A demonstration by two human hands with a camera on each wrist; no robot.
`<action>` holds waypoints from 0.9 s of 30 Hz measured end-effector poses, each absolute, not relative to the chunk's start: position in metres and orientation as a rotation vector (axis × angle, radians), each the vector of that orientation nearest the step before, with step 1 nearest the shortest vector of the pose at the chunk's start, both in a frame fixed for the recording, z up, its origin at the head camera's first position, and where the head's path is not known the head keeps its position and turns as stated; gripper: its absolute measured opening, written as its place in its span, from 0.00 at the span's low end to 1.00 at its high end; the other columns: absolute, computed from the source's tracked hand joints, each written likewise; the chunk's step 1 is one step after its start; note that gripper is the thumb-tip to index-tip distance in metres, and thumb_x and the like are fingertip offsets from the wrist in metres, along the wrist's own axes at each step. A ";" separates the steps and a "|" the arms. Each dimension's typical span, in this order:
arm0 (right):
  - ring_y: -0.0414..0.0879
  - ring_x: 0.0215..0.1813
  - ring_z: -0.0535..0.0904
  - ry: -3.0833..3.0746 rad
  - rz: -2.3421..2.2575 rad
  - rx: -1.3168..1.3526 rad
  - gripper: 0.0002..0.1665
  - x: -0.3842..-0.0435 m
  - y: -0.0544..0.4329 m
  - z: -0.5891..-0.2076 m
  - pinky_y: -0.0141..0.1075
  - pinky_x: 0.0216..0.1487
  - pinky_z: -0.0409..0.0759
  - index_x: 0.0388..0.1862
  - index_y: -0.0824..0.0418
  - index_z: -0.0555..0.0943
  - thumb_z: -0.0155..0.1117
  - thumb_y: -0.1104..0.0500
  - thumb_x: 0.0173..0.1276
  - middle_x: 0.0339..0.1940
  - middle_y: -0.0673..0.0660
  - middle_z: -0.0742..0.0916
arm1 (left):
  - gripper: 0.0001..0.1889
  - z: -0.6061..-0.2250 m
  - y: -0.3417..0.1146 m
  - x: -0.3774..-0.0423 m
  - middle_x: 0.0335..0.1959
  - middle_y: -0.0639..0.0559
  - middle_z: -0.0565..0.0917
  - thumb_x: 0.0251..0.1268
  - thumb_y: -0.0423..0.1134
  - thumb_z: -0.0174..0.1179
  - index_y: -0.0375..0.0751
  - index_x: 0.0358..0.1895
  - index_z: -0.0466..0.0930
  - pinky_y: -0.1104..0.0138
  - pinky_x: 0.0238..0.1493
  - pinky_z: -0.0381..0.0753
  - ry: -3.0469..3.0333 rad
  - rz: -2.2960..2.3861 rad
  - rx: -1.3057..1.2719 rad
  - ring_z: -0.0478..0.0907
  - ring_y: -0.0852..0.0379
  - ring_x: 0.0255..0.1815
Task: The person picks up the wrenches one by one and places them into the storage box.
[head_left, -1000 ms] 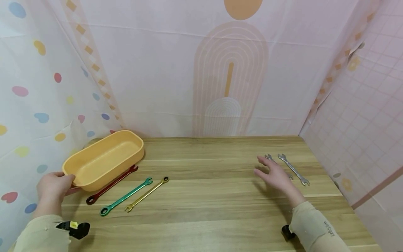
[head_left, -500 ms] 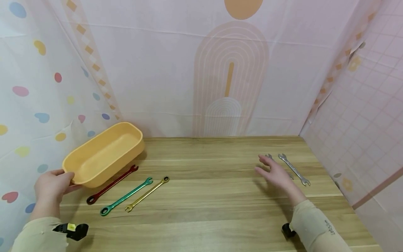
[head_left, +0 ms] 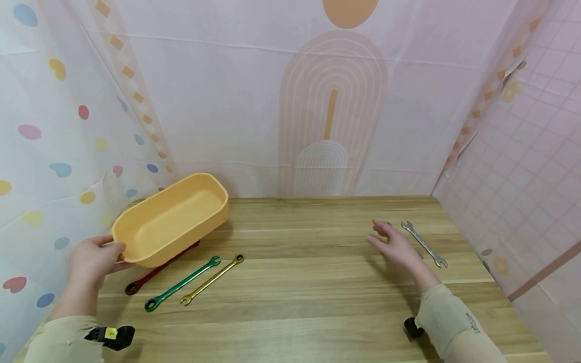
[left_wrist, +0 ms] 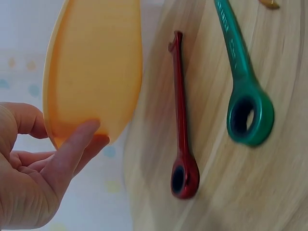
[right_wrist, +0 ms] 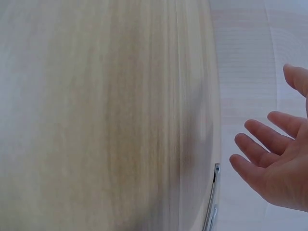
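My left hand (head_left: 94, 259) pinches the near left end of a yellow oblong bin (head_left: 170, 222), thumb at the rim and fingers underneath. The bin is raised off the table and has nothing in it. Below it lies a red ratcheting wrench (left_wrist: 180, 106), partly covered by the bin in the head view. Beside that lie a green wrench (head_left: 181, 283) and a smaller gold wrench (head_left: 212, 280). On the right, my right hand (head_left: 396, 247) hovers with relaxed fingers, holding nothing. It partly hides one silver wrench; another silver wrench (head_left: 424, 244) lies just right of it.
The wooden table (head_left: 295, 292) ends at a patterned cloth backdrop (head_left: 240, 116) behind. Cloth also hangs along the left side and the right side (head_left: 535, 166). A strap-on camera (head_left: 115, 337) sits at the left wrist.
My left hand has lifted the yellow bin off the table and carried it to the right, over the red wrench. The right hand stays nearly where it was.
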State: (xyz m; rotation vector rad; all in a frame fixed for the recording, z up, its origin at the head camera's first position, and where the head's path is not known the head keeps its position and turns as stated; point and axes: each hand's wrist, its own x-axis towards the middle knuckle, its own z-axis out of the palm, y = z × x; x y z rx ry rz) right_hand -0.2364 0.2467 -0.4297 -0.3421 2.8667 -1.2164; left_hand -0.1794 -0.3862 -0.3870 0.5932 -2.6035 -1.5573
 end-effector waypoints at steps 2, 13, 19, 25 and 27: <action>0.69 0.70 0.65 2.854 -1.243 -0.329 0.38 -0.237 0.247 -0.430 0.60 0.68 0.63 0.74 0.72 0.60 0.58 0.51 0.76 0.69 0.73 0.71 | 0.33 -0.386 -0.380 -0.180 0.61 0.16 0.63 0.69 0.34 0.45 0.11 0.69 0.49 0.59 0.34 0.86 -2.611 -1.558 0.560 0.84 0.60 0.25; 0.67 0.71 0.64 2.818 -1.349 -0.321 0.39 -0.240 0.246 -0.428 0.57 0.70 0.62 0.74 0.73 0.59 0.56 0.49 0.77 0.69 0.74 0.71 | 0.30 -0.379 -0.342 -0.184 0.56 0.16 0.72 0.71 0.33 0.48 0.12 0.68 0.54 0.59 0.34 0.86 -2.693 -1.503 0.305 0.85 0.56 0.31; 0.67 0.70 0.66 2.849 -1.404 -0.316 0.36 -0.242 0.246 -0.425 0.57 0.70 0.62 0.73 0.75 0.61 0.56 0.53 0.77 0.68 0.74 0.72 | 0.30 -0.375 -0.320 -0.187 0.55 0.18 0.73 0.70 0.32 0.50 0.14 0.68 0.57 0.61 0.32 0.86 -2.703 -1.513 0.274 0.85 0.56 0.30; 0.67 0.68 0.68 2.812 -1.492 -0.292 0.35 -0.242 0.245 -0.423 0.56 0.68 0.65 0.73 0.74 0.61 0.56 0.54 0.77 0.67 0.73 0.73 | 0.28 -0.375 -0.298 -0.188 0.55 0.19 0.74 0.67 0.30 0.51 0.15 0.67 0.60 0.60 0.32 0.86 -2.698 -1.542 0.194 0.85 0.54 0.32; 0.67 0.68 0.68 2.775 -1.540 -0.272 0.35 -0.242 0.245 -0.422 0.57 0.67 0.66 0.74 0.73 0.61 0.55 0.53 0.78 0.68 0.73 0.72 | 0.28 -0.376 -0.292 -0.188 0.54 0.19 0.75 0.66 0.29 0.51 0.15 0.67 0.61 0.59 0.32 0.86 -2.694 -1.562 0.168 0.84 0.55 0.32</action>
